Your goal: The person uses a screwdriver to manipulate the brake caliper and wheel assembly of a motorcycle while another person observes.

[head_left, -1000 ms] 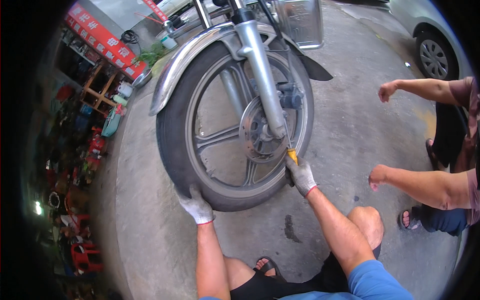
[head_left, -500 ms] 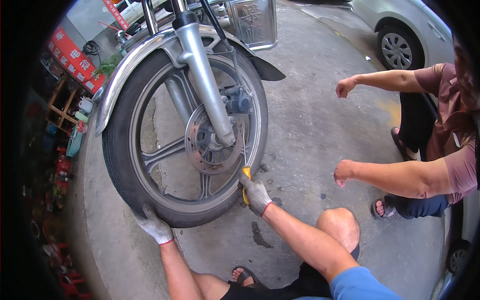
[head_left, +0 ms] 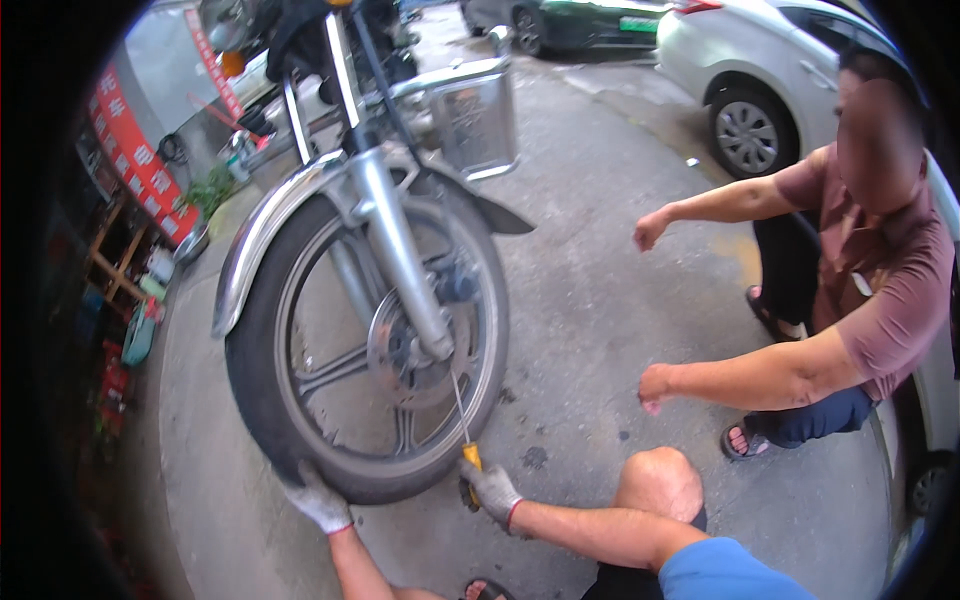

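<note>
A motorcycle's front wheel (head_left: 400,480) stands before me, with a black tyre, spoked rim and a brake disc (head_left: 385,350). My left hand (head_left: 322,502), in a grey-white work glove, cups the tyre's lower left edge, its fingers partly hidden there. In my gloved right hand (head_left: 490,490) is a screwdriver (head_left: 471,458) with a yellow handle, gripped just right of the tyre's bottom. Its long thin shaft slants up across the rim, and its tip lies near the lower end of the silver fork leg (head_left: 395,255) by the disc. Whether the tip touches anything I cannot tell.
A person (head_left: 880,300) in a brownish-red shirt squats on the right, both arms stretched forward. Behind them stands a white car (head_left: 740,60). A chrome fender (head_left: 262,230) curves over the wheel. Shop goods and a wooden rack (head_left: 115,245) line the left side.
My right hand has drawn down and slightly left with the screwdriver, and more of its shaft shows. The view has tilted up, so the wheel sits lower. My left hand stays on the tyre.
</note>
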Demonstrator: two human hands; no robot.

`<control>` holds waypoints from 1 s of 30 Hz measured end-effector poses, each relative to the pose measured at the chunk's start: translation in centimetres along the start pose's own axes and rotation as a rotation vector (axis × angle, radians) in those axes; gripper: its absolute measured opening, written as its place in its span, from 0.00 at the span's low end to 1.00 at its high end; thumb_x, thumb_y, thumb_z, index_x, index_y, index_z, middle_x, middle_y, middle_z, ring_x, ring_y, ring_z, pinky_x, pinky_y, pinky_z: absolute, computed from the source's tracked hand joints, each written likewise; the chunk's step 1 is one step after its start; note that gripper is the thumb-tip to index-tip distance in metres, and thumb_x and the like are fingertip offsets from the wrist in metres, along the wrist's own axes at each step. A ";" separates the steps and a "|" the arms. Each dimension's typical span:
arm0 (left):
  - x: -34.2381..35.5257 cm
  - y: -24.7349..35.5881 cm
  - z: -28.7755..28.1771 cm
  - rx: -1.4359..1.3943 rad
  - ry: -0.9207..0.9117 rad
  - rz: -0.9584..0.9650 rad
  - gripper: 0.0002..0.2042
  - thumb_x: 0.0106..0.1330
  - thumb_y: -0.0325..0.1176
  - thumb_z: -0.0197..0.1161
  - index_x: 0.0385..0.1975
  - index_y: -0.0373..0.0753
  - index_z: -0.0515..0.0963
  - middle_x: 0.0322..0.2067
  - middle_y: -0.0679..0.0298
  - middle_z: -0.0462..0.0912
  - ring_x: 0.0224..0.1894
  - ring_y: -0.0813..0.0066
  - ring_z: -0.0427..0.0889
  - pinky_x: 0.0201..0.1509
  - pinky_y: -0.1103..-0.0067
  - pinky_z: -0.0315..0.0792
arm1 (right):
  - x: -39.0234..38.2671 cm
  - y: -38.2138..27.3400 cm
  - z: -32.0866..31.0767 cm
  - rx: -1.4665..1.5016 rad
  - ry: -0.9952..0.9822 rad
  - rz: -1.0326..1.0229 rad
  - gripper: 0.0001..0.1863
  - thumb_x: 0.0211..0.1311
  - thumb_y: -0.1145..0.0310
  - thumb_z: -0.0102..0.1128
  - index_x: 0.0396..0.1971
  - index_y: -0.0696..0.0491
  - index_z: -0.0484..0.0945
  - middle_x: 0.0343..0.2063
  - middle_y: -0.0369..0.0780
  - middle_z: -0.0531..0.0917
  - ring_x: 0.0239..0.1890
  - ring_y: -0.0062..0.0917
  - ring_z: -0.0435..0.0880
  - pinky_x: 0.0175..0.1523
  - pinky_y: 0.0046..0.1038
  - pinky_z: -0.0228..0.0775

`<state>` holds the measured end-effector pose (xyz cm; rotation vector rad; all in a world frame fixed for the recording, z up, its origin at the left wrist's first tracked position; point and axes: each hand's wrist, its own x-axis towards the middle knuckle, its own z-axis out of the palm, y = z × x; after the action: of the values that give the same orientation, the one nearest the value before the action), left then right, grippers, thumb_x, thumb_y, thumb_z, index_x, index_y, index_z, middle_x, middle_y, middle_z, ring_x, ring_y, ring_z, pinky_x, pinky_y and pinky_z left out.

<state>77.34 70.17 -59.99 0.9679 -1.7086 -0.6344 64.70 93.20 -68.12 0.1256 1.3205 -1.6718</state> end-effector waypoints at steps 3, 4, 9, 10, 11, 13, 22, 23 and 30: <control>-0.2 1.1 0.2 -0.008 -0.015 0.019 0.27 0.70 0.42 0.57 0.57 0.22 0.67 0.56 0.45 0.73 0.55 0.58 0.73 0.63 0.70 0.63 | 0.7 0.3 -0.1 0.029 0.082 -0.028 0.17 0.65 0.54 0.56 0.32 0.55 0.75 0.17 0.35 0.75 0.16 0.21 0.73 0.21 0.26 0.65; 0.1 0.9 0.0 -0.052 -0.024 -0.002 0.27 0.70 0.41 0.56 0.58 0.22 0.66 0.57 0.45 0.73 0.55 0.58 0.73 0.63 0.70 0.63 | 0.8 0.3 0.2 0.026 0.080 -0.063 0.18 0.64 0.53 0.57 0.34 0.56 0.76 0.18 0.35 0.75 0.15 0.20 0.72 0.20 0.26 0.64; 0.1 1.5 0.6 -0.059 0.004 -0.019 0.30 0.69 0.41 0.57 0.61 0.21 0.61 0.60 0.43 0.68 0.59 0.55 0.69 0.65 0.69 0.59 | 0.8 -0.6 0.0 0.005 0.029 -0.035 0.20 0.65 0.50 0.56 0.36 0.55 0.75 0.16 0.34 0.73 0.13 0.21 0.71 0.17 0.27 0.62; 0.2 1.6 0.6 -0.055 0.011 -0.019 0.30 0.69 0.41 0.57 0.61 0.21 0.61 0.60 0.43 0.68 0.59 0.55 0.69 0.66 0.69 0.59 | 0.5 -0.9 0.1 -0.022 0.010 -0.006 0.21 0.65 0.50 0.55 0.35 0.55 0.75 0.16 0.34 0.73 0.13 0.21 0.72 0.17 0.27 0.62; 0.2 1.6 0.6 -0.049 0.019 -0.019 0.30 0.69 0.41 0.57 0.61 0.21 0.61 0.60 0.43 0.68 0.59 0.55 0.69 0.66 0.69 0.59 | 0.4 -1.2 0.2 -0.017 0.013 -0.009 0.21 0.65 0.50 0.55 0.35 0.55 0.75 0.16 0.34 0.73 0.13 0.21 0.72 0.17 0.27 0.62; 0.2 1.7 0.4 -0.023 -0.008 -0.040 0.30 0.69 0.37 0.57 0.62 0.21 0.58 0.62 0.40 0.65 0.61 0.53 0.67 0.67 0.68 0.58 | 0.3 -1.2 0.3 -0.021 0.015 -0.019 0.21 0.65 0.49 0.55 0.33 0.55 0.74 0.15 0.34 0.72 0.13 0.21 0.71 0.16 0.27 0.61; 0.3 0.9 0.6 0.003 0.030 -0.007 0.30 0.70 0.42 0.56 0.61 0.23 0.61 0.61 0.44 0.67 0.60 0.56 0.68 0.66 0.70 0.58 | 2.1 -0.2 0.3 -0.022 0.038 -0.127 0.21 0.64 0.48 0.55 0.31 0.55 0.74 0.17 0.33 0.72 0.16 0.20 0.72 0.18 0.26 0.63; 0.2 1.1 0.4 -0.018 0.003 -0.024 0.30 0.70 0.42 0.56 0.61 0.23 0.61 0.61 0.44 0.67 0.60 0.56 0.68 0.66 0.71 0.58 | 2.3 -0.3 0.3 -0.021 0.042 -0.127 0.21 0.64 0.48 0.55 0.31 0.55 0.74 0.17 0.33 0.72 0.16 0.20 0.72 0.18 0.26 0.63; 0.4 0.9 0.1 0.063 0.019 -0.043 0.31 0.69 0.43 0.56 0.62 0.22 0.61 0.61 0.43 0.66 0.61 0.55 0.68 0.67 0.71 0.58 | 2.7 -1.3 0.4 -0.012 0.058 -0.122 0.24 0.64 0.49 0.56 0.39 0.59 0.78 0.23 0.35 0.76 0.25 0.18 0.71 0.31 0.25 0.65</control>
<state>76.89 70.36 -59.13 1.0543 -1.7038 -0.6006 62.47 91.17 -68.67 0.0888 1.4058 -1.7742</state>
